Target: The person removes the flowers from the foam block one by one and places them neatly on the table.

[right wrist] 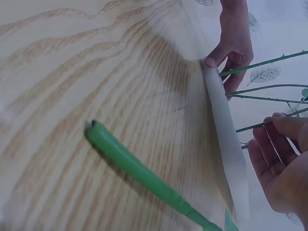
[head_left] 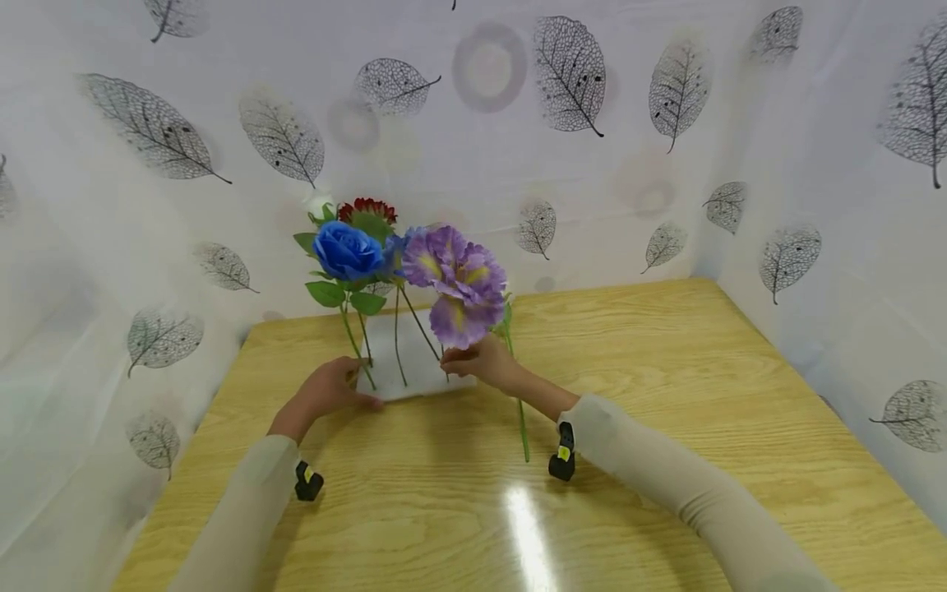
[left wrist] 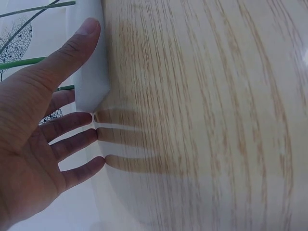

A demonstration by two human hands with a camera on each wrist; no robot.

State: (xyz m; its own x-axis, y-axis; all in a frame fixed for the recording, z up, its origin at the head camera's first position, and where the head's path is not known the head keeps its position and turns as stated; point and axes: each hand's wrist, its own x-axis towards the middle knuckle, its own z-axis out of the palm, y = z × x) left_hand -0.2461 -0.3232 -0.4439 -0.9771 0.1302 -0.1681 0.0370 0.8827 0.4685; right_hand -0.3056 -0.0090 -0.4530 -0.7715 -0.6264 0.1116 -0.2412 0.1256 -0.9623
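Note:
My left hand (head_left: 325,388) grips the left end of a white foam block (head_left: 422,370). In the left wrist view its thumb lies over the block's side, and the other fingertips touch the wooden surface. With thumb and fingertips, my right hand (head_left: 484,360) pinches the stem (right wrist: 250,127) of a large purple artificial flower (head_left: 462,279) just above the block. Several stems stand upright in the block. Among them are a blue rose (head_left: 348,251) and a dark red flower (head_left: 367,210). Another blue bloom is partly hidden behind the purple one.
A loose green stem (head_left: 522,423) lies on the wooden table (head_left: 636,362) right of the block; its upper end is hidden behind my right hand. White leaf-printed sheeting (head_left: 473,156) surrounds the table at the back and sides.

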